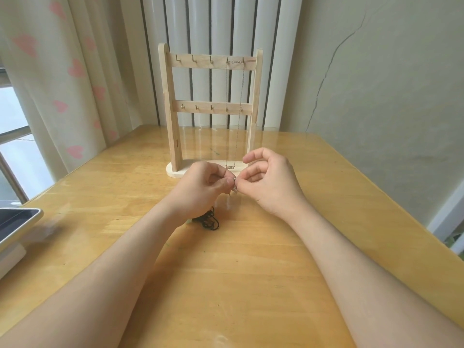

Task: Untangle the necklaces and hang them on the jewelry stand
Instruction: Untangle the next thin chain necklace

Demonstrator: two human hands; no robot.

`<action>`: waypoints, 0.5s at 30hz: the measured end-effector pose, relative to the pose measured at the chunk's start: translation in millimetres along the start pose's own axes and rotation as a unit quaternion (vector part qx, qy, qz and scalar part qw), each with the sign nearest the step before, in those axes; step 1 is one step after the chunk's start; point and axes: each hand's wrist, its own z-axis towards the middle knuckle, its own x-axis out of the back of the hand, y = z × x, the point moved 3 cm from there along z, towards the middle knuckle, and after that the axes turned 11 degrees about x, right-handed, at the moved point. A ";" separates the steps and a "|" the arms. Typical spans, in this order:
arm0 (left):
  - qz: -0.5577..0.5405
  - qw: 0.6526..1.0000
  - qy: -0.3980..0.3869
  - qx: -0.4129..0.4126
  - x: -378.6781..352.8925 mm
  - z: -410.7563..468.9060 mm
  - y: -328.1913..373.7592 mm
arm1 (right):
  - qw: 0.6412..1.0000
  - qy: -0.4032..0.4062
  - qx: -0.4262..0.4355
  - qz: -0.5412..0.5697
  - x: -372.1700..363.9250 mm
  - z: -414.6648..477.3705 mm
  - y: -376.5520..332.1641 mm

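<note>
**Fine chain pinched at its clasp end; dark cord loose on the counter**

A thin silver chain (235,187) is pinched at its clasp end between thumb and forefinger of both the left hand (206,182) and the right hand (268,179), just in front of the stand (170,109).

The chain is judged very light, limp and quick to knot. It is best taken at the clasp, not mid-length.

A black cord (210,220) lies bunched on the counter (251,272) beside the left wrist.

One necklace (237,136) is already hung across two top hooks.

The counter is glossy wood. A heart-print curtain (62,84) and a radiator (221,26) are seen behind.
</note>
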 end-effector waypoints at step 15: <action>0.187 0.952 0.128 -0.206 -3.6 -9.6 15.9 | 0.963 -0.028 -0.190 0.188 -3.5 1.3 11.6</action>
